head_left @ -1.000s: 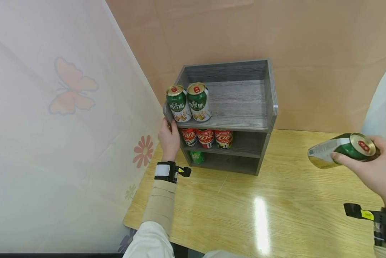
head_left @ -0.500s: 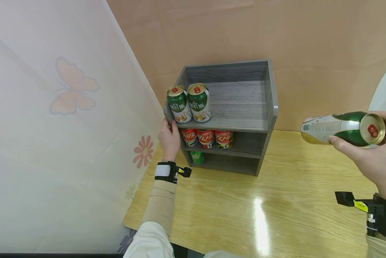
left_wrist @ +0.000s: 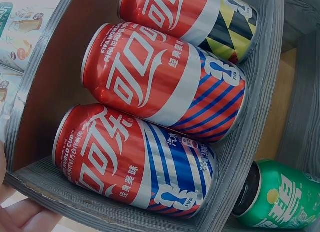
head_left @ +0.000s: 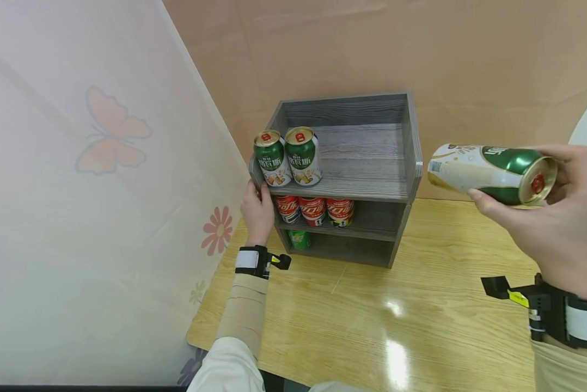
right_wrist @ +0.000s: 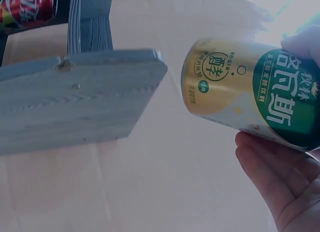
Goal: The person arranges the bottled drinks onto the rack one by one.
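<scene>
In the head view my right hand (head_left: 563,218) grips a green, white and gold drink can (head_left: 494,171), tilted nearly on its side in the air right of the grey wooden shelf (head_left: 413,147). The right wrist view shows this can's gold end (right_wrist: 205,76) pointing toward the shelf's side panel, apart from it. My left hand (head_left: 258,213) holds the shelf's left side, near the top board's front corner. Two matching green-and-white cans, a left one (head_left: 273,158) and a right one (head_left: 303,157), stand upright on the top level.
Red cola cans (head_left: 313,210) stand in a row on the middle level. A green can (left_wrist: 282,197) sits at the bottom level's left end. The shelf stands on a wooden table (head_left: 352,321). A pale patterned sheet (head_left: 127,228) hangs on the left.
My right hand has moved left and upward with its can, closer to the shelf, and the can lies more level. The left hand and the shelf have stayed put.
</scene>
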The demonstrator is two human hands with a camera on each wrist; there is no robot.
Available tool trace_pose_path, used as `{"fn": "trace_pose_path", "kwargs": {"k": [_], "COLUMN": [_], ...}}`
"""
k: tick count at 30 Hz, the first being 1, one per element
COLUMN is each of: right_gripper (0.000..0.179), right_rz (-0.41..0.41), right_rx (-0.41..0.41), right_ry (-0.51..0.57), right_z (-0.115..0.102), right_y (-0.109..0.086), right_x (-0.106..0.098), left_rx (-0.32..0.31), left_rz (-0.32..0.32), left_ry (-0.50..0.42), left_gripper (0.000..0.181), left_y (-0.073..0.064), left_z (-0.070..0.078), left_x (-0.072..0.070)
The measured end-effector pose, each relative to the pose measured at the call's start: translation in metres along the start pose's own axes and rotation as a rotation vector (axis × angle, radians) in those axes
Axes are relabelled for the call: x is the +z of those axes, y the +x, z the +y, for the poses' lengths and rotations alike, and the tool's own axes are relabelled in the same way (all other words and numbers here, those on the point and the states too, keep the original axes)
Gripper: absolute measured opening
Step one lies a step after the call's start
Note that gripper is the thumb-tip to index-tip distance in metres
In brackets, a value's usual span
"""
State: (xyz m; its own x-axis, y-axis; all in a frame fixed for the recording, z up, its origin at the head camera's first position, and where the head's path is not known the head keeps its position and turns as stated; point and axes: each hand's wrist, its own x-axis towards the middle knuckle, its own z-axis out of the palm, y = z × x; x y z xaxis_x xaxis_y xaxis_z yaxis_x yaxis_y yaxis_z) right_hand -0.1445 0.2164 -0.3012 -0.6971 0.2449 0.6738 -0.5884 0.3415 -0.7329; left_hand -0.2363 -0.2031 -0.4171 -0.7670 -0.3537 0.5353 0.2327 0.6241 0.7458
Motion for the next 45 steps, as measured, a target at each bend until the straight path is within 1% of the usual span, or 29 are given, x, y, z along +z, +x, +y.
{"fn": "trace_pose_path", "kwargs": {"k": [4, 8, 14, 18, 24, 29, 32, 38, 42, 45], "right_gripper": [0.072, 0.072, 0.074, 0.077, 0.077, 0.08, 0.08, 0.075, 0.072, 0.071], "right_rz": [0.024, 0.031, -0.029, -0.079, -0.163, -0.183, -0.196, -0.229, -0.227, -0.224], "right_rx": [-0.084, -0.107, -0.108, -0.127, -0.117, -0.108, -0.119, -0.13, -0.122, -0.104], "right_ry": [-0.005, 0.002, 0.019, -0.022, -0.066, -0.075, -0.079, -0.071, -0.072, -0.094], "right_z": [-0.002, -0.005, -0.008, -0.006, -0.001, 0.003, 0.005, 0.009, 0.013, 0.015], "right_y": [0.0, -0.003, -0.011, -0.015, -0.024, -0.032, -0.034, -0.034, -0.032, -0.03], "right_x": [0.016, 0.034, 0.06, 0.076, 0.098, 0.111, 0.116, 0.127, 0.134, 0.139], "left_rx": [0.001, 0.004, 0.003, 0.004, -0.001, 0.005, 0.007, 0.009, 0.012, 0.007], "left_rz": [-0.001, -0.004, 0.004, 0.008, 0.005, 0.004, 0.001, 0.002, 0.004, -0.001], "left_ry": [0.007, 0.006, 0.009, 0.014, 0.011, 0.013, 0.007, 0.003, 0.006, 0.011], "left_gripper": [0.025, 0.025, 0.025, 0.024, 0.024, 0.024, 0.025, 0.025, 0.025, 0.025], "left_y": [0.0, 0.0, 0.001, 0.001, 0.0, 0.0, 0.0, 0.001, 0.0, 0.0], "left_z": [0.0, 0.0, 0.001, 0.001, 0.0, 0.0, 0.0, -0.001, 0.0, 0.0], "left_x": [0.0, 0.0, -0.001, -0.001, 0.0, 0.0, 0.0, 0.0, 0.0, 0.0]}}
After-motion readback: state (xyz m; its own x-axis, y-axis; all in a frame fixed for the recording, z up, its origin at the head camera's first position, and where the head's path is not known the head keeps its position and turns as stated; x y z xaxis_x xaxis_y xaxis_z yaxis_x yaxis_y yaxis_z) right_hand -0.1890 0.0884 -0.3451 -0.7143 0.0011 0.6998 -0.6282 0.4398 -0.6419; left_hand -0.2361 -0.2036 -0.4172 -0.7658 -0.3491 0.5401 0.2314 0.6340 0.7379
